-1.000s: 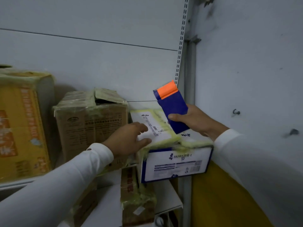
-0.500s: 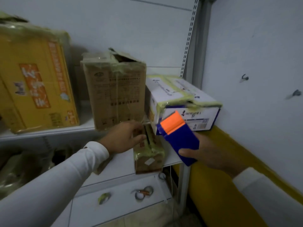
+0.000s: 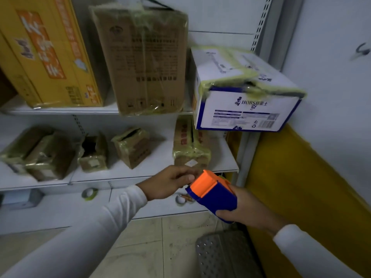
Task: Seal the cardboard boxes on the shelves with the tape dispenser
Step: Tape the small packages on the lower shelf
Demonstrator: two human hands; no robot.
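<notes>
My right hand [image 3: 249,214] grips a blue tape dispenser [image 3: 215,194] with an orange front, low in front of the shelves. My left hand [image 3: 170,181] reaches to the orange end, fingers pinched at its edge; whether it holds tape I cannot tell. On the upper shelf stand a yellow box [image 3: 46,51], a tall brown box [image 3: 146,61] wrapped in tape, and a white and blue box [image 3: 245,91] that overhangs the shelf edge. The middle shelf [image 3: 124,175] carries several small taped brown boxes, one [image 3: 190,145] just behind my left hand.
Two tape rolls [image 3: 89,194] [image 3: 181,199] lie on the bottom shelf. A white upright post [image 3: 248,157] and a yellow wall panel [image 3: 297,193] stand to the right. A perforated metal step [image 3: 224,255] is on the tiled floor below.
The view has dropped from the upper shelf to the lower ones. Both hands moved down; my left hand left the boxes and came to the dispenser's orange end.
</notes>
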